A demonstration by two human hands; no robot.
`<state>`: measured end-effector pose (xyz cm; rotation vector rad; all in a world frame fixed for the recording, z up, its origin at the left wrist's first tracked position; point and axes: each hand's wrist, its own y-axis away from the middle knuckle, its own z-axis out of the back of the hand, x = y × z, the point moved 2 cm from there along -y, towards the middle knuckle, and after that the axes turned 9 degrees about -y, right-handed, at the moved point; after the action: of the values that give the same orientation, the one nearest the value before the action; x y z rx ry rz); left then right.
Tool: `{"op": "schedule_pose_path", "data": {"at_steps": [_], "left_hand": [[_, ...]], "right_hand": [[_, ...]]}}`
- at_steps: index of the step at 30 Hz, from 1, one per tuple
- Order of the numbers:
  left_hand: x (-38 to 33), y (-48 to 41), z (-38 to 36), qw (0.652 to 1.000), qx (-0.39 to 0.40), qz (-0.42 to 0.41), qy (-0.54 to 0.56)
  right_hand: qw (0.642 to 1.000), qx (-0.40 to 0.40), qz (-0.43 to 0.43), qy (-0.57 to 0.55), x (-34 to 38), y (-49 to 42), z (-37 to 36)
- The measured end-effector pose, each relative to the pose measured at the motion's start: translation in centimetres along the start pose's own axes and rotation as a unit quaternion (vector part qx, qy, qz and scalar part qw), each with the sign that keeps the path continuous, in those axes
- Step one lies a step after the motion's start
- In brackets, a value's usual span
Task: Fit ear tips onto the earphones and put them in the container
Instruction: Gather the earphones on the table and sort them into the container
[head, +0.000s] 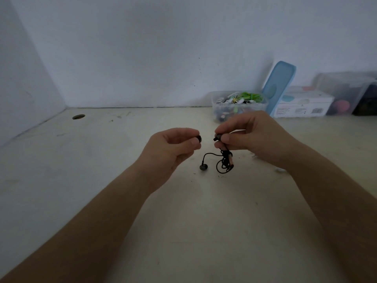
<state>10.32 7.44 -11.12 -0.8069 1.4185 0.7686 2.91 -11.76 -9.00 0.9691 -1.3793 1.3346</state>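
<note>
Black ear tip (199, 138): pinched between thumb and forefinger of the left hand (173, 146), held above the table (142, 201), the other fingers curled in loosely.
Earbud (217, 137): gripped by the fingertips of the right hand (251, 137); its long axis lies roughly level and the bare nozzle points left, straight at the ear tip.
Gap: the tip and the nozzle are just apart, not touching.
Cable bundle (225, 162): a black coil, and it hangs straight down from the right hand, long axis upright.
Second earbud (203, 167): swings out on an arc of cable to the lower left of the bundle; whether it touches the table I cannot tell.
Container (238, 107): clear plastic, at the back against the wall, beyond the right hand, with green and white earphones piled in it.
Blue lid (279, 86): stands tilted just to the right of the container, leaning on the wall.
Writing: the white box (302, 108) next to the lid carries a barcode and lines of print, all too blurred to read.
</note>
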Motion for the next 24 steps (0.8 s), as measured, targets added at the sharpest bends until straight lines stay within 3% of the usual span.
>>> {"op": "schedule_pose_path", "data": {"at_steps": [5,24], "left_hand": [[0.09,0.11,-0.64,0.997,0.014,0.020,0.078],[0.13,0.27,-0.98,0.999,0.019,0.003,0.035]], "right_hand": [[1.000,-0.001,0.005,-0.026,-0.17,0.03,-0.58],[0.999,-0.018,0.018,0.034,-0.23,-0.12,-0.78]]}}
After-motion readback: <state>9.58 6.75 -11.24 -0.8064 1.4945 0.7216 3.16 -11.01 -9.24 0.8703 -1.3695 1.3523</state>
